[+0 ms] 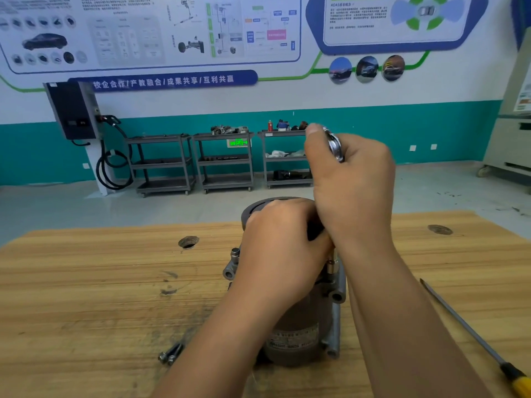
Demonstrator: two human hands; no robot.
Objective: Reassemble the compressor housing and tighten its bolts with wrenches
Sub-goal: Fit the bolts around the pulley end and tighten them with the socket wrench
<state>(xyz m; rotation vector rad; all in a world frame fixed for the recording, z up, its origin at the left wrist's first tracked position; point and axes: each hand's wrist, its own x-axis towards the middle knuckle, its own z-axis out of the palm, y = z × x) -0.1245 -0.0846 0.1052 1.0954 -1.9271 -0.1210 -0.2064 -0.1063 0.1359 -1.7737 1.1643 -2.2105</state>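
Note:
A grey compressor housing [298,337] stands on the wooden workbench [86,297], its dark round top partly hidden by my hands. My left hand [281,242] grips the upper part of the housing. My right hand [353,179] is raised above it and grips a shiny ratchet wrench [334,145]; its socket shaft [331,264] comes down beside the housing at a bolt on the right side. Two loose bolts [171,354] lie on the bench at the lower left.
A long screwdriver [474,337] with a yellow handle lies at the right of the bench. The bench has round holes [188,242] in its top. Grey trolleys [224,162] and a wall charger [74,110] stand at the far wall.

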